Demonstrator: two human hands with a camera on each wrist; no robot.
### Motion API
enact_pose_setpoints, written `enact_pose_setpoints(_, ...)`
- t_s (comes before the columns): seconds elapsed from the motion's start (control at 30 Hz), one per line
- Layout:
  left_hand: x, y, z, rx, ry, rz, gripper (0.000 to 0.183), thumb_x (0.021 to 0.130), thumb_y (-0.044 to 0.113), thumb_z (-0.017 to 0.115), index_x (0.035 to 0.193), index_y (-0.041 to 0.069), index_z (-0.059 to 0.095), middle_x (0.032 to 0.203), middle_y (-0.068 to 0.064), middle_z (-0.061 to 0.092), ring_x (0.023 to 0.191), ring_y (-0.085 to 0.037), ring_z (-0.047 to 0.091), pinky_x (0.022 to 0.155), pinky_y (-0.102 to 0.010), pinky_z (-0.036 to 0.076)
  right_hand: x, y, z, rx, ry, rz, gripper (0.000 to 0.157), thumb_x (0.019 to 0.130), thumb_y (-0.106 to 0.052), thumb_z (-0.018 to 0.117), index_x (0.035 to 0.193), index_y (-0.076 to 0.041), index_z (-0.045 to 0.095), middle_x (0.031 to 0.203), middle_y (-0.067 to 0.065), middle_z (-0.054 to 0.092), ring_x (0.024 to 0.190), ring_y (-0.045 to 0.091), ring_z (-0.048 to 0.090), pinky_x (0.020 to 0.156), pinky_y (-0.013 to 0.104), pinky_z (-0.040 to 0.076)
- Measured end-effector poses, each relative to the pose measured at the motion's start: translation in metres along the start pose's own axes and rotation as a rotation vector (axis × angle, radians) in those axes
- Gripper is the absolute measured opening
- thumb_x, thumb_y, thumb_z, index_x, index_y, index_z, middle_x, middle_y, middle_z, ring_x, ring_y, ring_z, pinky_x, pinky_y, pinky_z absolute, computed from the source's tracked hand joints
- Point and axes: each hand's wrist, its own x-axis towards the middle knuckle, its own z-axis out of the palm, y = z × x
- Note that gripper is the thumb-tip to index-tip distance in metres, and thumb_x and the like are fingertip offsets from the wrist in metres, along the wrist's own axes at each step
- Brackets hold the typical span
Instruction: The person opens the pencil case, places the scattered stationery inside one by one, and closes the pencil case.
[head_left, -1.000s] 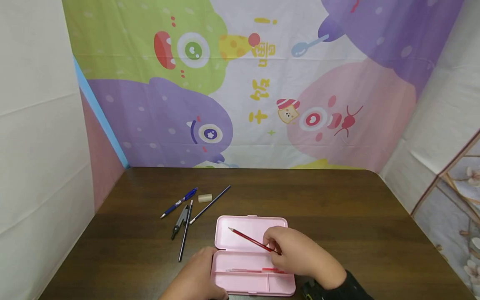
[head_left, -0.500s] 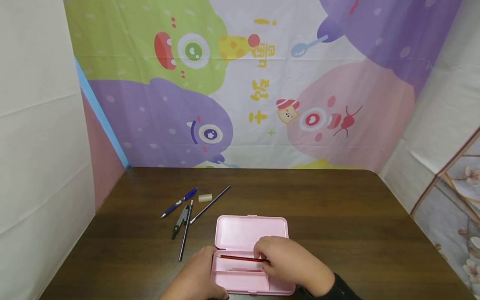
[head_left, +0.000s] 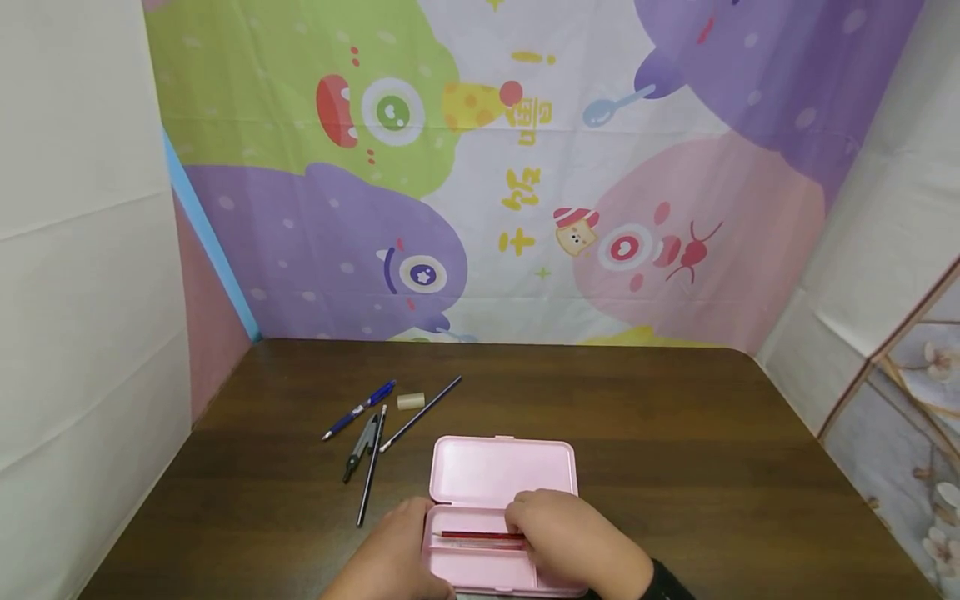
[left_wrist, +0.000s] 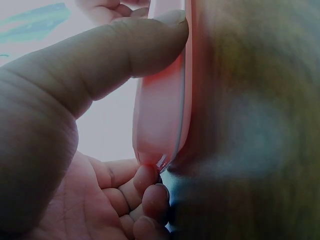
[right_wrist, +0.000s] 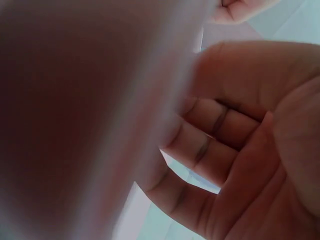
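Inside the pink case (head_left: 502,471), the pencil (head_left: 480,536) looks slim and red

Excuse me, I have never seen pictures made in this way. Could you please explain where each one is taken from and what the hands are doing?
There is no machine here, only a person's bare left hand and right hand. The wide picture comes from a camera on the head, looking forward and down. The two close ones come from cameras on the wrists.

On the table lie a blue pen, an eraser, a compass, one dark pencil and another dark pencil.

The left hand holds the side of an open pink box. The right hand covers one end of a red pencil; whether its fingers pinch it is hidden.
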Motion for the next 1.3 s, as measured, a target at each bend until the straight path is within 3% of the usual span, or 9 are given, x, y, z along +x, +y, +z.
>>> enact_pose_setpoints(0.33, -0.001, 0.001, 0.0, 0.015, 0.006, 0.015, 0.085, 0.042, 0.031, 0.092, 0.112, 0.003, 0.053, 0.095, -0.003, 0.056, 0.08, -0.019, 0.053, 0.07, -0.043, 0.048, -0.001, 0.001, 0.002, 0.007, -0.005, -0.001, 0.026, 0.076, -0.005, 0.067, 0.067, -0.024, 0.052, 0.068, -0.013, 0.043, 0.062, 0.005, 0.042, 0.06, 0.025, 0.042)
enact_pose_setpoints(0.67, -0.002, 0.002, -0.002, -0.013, -0.011, -0.021, 0.087, 0.042, 0.03, 0.093, 0.113, 0.003, 0.053, 0.095, -0.004, 0.056, 0.08, -0.02, 0.052, 0.068, -0.042, 0.046, -0.002, -0.001, 0.003, 0.043, 0.007, 0.042, 0.024, 0.078, -0.007, 0.067, 0.067, -0.024, 0.054, 0.069, -0.012, 0.044, 0.064, 0.006, 0.043, 0.058, 0.026, 0.042)
enact_pose_setpoints(0.9, 0.0, 0.004, 0.001, 0.001, -0.007, -0.002, 0.085, 0.041, 0.032, 0.093, 0.112, 0.004, 0.053, 0.094, -0.002, 0.055, 0.079, -0.019, 0.051, 0.068, -0.041, 0.045, -0.015, 0.008, -0.004, 0.147, 0.046, 0.063, 0.004, 0.084, -0.015, 0.065, 0.085, -0.018, 0.063, 0.078, -0.011, 0.052, 0.071, 0.006, 0.05, 0.068, 0.028, 0.049)
enact_pose_setpoints(1.1, 0.001, 0.005, 0.003, 0.005, 0.001, 0.013, 0.084, 0.041, 0.031, 0.092, 0.11, 0.004, 0.053, 0.093, -0.002, 0.055, 0.079, -0.019, 0.051, 0.067, -0.04, 0.045, -0.039, 0.016, -0.01, 0.189, 0.136, 0.153, 0.021, 0.081, -0.022, 0.069, 0.1, -0.013, 0.064, 0.094, -0.009, 0.057, 0.085, 0.007, 0.053, 0.078, 0.033, 0.051)
enact_pose_setpoints(1.3, -0.001, 0.003, 0.002, 0.019, 0.021, 0.017, 0.081, 0.04, 0.031, 0.092, 0.107, 0.004, 0.054, 0.091, -0.001, 0.056, 0.078, -0.018, 0.051, 0.068, -0.04, 0.045, -0.053, 0.018, -0.006, 0.23, 0.154, 0.276, 0.049, 0.075, -0.037, 0.077, 0.113, -0.01, 0.062, 0.107, -0.005, 0.057, 0.099, 0.011, 0.054, 0.089, 0.037, 0.049)
